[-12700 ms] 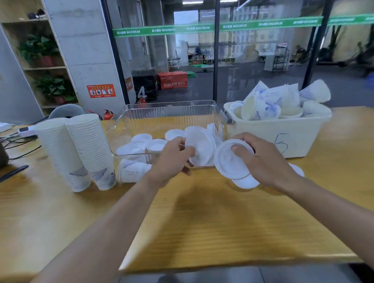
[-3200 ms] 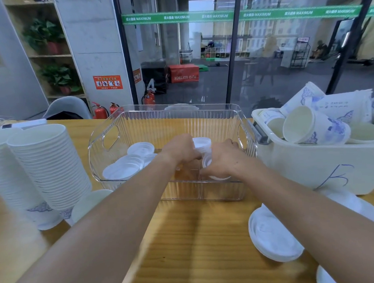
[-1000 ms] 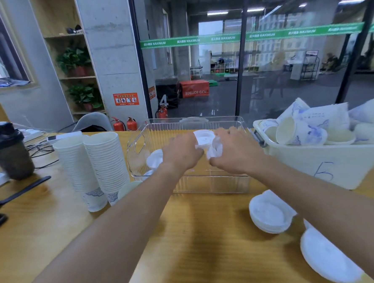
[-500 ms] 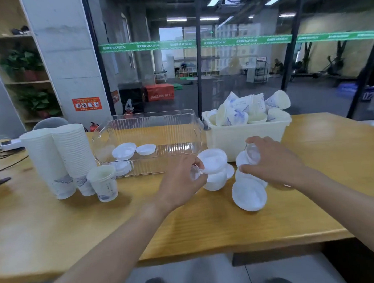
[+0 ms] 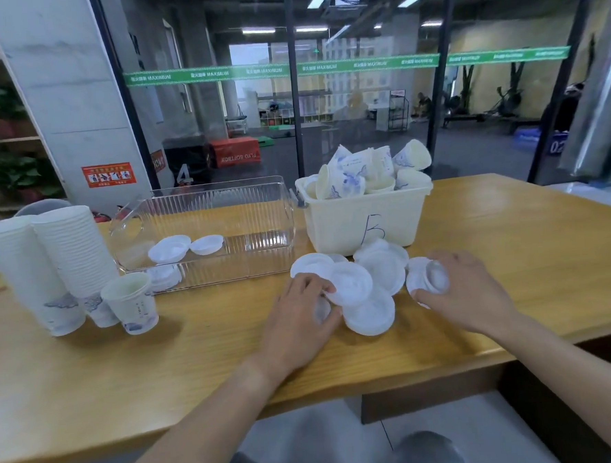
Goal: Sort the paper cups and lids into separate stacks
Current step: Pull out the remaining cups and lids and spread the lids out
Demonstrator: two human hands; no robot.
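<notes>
White lids (image 5: 380,273) lie in a loose pile on the wooden table (image 5: 126,367), in front of the cream bin. My left hand (image 5: 298,317) grips a lid (image 5: 348,282) at the pile's left edge. To the right, my right hand (image 5: 461,289) holds a small stack of lids (image 5: 426,277). A few more lids (image 5: 185,246) remain in the clear tray (image 5: 259,202). Two tall stacks of paper cups (image 5: 48,261) stand at the left, with a single cup (image 5: 131,302) beside them. Loose cups (image 5: 365,177) fill the cream bin (image 5: 332,226).
The table's front edge runs close below my hands. Glass partitions and a concrete pillar stand behind the table. A shelf with potted plants (image 5: 2,149) is at the far left.
Both hands came out of the clear tray with lids and moved down to the pile on the table. The view pulled back and shifted right.
</notes>
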